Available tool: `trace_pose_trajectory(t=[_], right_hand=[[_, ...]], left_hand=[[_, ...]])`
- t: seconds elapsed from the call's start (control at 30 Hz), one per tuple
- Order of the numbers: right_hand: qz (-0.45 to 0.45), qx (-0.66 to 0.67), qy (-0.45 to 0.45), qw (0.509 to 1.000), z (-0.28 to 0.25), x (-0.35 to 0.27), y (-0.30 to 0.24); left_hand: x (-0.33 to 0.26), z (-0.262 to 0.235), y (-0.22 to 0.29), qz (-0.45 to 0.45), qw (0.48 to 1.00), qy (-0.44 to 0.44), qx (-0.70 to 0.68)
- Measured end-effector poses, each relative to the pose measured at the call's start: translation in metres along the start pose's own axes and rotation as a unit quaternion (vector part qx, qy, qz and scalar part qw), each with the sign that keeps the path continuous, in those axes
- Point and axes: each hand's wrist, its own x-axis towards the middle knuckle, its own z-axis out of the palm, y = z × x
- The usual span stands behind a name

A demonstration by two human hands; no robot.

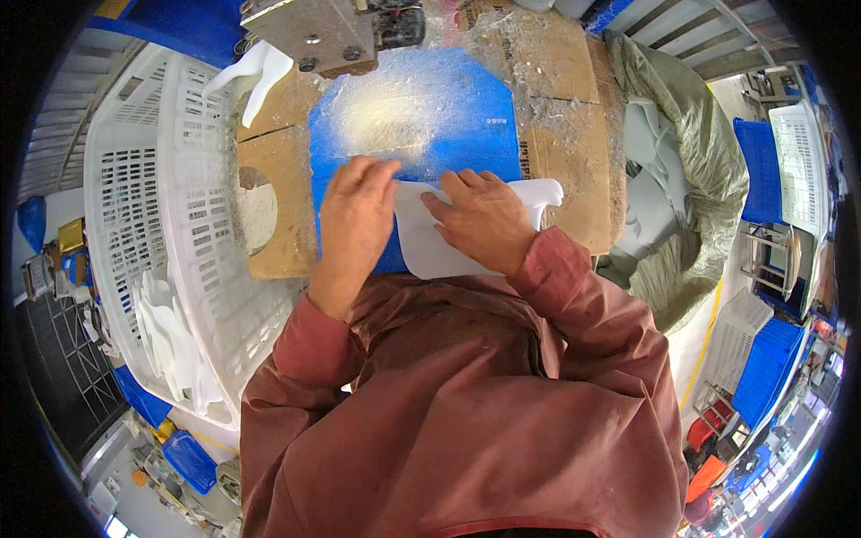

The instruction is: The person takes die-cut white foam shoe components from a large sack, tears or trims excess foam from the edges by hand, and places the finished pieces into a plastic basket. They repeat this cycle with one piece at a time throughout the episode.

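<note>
"Where is the white piece [432,247], and which step is in hand?"

"It is seen near the middle of the frame, lying over the lower right part of the blue board [489,108], with its narrow end pointed right. By judgement, it is being positioned by hand; pale powder [386,117] is spread on the board above it."

"What is called for next?"

"Probably a steadying touch, by which the piece is kept flat and its edges are controlled. The metal block [309,38], toward the upper left, is seen well apart from it."

"How are the hands posed?"

"The right hand [486,215] is laid palm down on the piece, fingers bent, thumb set apart toward the left. The left hand [355,211] is held at the piece's upper left corner, its back shown, fingers curled close together. Whether anything is pinched cannot be told for either hand, since the undersides are hidden. Both wrists are framed by reddish sleeves [558,269], entering from below."
</note>
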Motion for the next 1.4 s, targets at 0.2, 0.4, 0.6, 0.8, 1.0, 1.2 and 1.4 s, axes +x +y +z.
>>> trace_pose_trajectory(t=[0.2, 0.4, 0.6, 0.8, 1.0, 1.2, 1.4], right_hand=[[0.028, 0.030, 0.018, 0.999, -0.026, -0.024, -0.001], [0.218, 0.271, 0.058, 0.936, -0.035, -0.087, 0.025], [0.365, 0.508, 0.169, 0.762, -0.010, -0.098, 0.036], [0.299, 0.262, 0.204, 0.895, -0.003, -0.084, 0.041], [0.256, 0.183, 0.222, 0.923, 0.002, -0.074, 0.042], [0.239, 0.139, 0.187, 0.943, 0.004, -0.071, 0.046], [0.232, 0.112, 0.152, 0.954, 0.006, -0.069, 0.048]], left_hand=[[0.002, 0.014, 0.010, -0.085, 0.986, -0.136, -0.053], [-0.006, 0.022, 0.011, -0.034, 0.996, -0.075, -0.041], [-0.013, 0.019, 0.016, 0.001, 0.998, -0.060, -0.031], [-0.016, 0.025, 0.018, -0.007, 0.999, -0.052, -0.002], [-0.017, 0.026, 0.017, 0.004, 0.999, -0.042, 0.014], [-0.016, 0.025, 0.018, 0.006, 0.999, -0.042, 0.011], [-0.015, 0.024, 0.019, 0.004, 0.998, -0.056, 0.014]])
